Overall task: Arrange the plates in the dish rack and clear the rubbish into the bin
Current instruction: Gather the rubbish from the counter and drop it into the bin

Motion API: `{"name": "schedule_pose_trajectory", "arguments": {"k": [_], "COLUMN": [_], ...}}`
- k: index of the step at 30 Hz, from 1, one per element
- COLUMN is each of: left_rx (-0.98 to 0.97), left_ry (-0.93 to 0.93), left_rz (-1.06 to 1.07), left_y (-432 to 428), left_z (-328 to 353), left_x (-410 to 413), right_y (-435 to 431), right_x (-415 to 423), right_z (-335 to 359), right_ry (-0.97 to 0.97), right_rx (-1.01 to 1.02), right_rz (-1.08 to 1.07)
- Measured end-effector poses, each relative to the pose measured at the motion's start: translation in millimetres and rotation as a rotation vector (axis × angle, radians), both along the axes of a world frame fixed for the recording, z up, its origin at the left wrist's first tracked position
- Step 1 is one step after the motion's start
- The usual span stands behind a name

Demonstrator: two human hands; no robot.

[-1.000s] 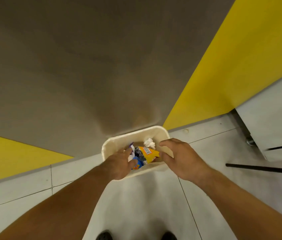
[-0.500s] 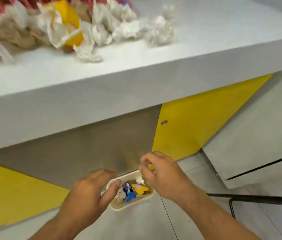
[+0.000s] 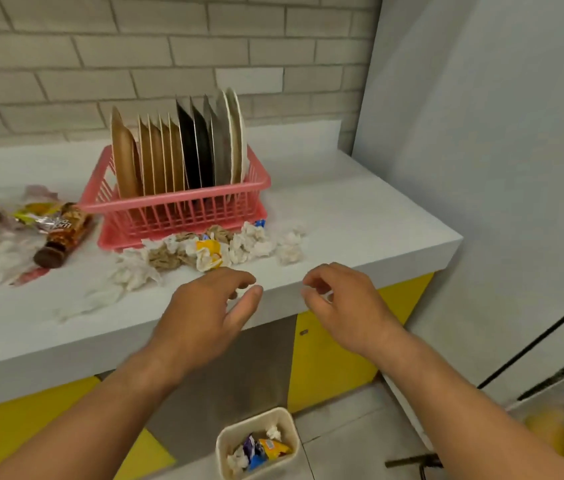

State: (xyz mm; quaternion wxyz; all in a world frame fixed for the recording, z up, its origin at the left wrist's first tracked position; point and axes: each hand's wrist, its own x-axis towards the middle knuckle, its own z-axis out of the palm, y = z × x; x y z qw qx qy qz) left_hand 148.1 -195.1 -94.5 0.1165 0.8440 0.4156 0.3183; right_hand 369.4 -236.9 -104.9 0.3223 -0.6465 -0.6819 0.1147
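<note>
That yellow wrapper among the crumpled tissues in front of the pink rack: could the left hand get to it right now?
Probably yes. The left hand is empty and hovers just short of the yellow wrapper, with only loose tissues around it.

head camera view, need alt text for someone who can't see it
Two empty hands, left hand and right hand, reach toward crumpled paper rubbish on a white counter, before a pink plastic dish rack of upright plates. A cream bin sits below.
</note>
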Motion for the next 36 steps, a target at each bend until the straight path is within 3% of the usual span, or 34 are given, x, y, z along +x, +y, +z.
{"name": "schedule_pose_trajectory", "arguments": {"k": [11, 22, 31, 36], "left_rx": [0.047, -0.013, -0.035, -0.058], "left_ry": [-0.035, -0.024, 0.068, 0.103], "left_rz": [-0.015, -0.035, -0.001, 0.085], "left_y": [62, 120, 145, 160], "left_z": [38, 19, 9, 9], "left_x": [-24, -16, 20, 43], "right_y": [40, 100, 156, 207], "right_x": [12, 17, 57, 77], "right_z": [48, 30, -1, -13], "right_ry": [-0.142, -0.337, -0.226, -0.176], "right_rx": [-0.064, -0.252, -0.315, -0.37], "right_rz": [-0.13, -0.113, -0.084, 0.108]}}
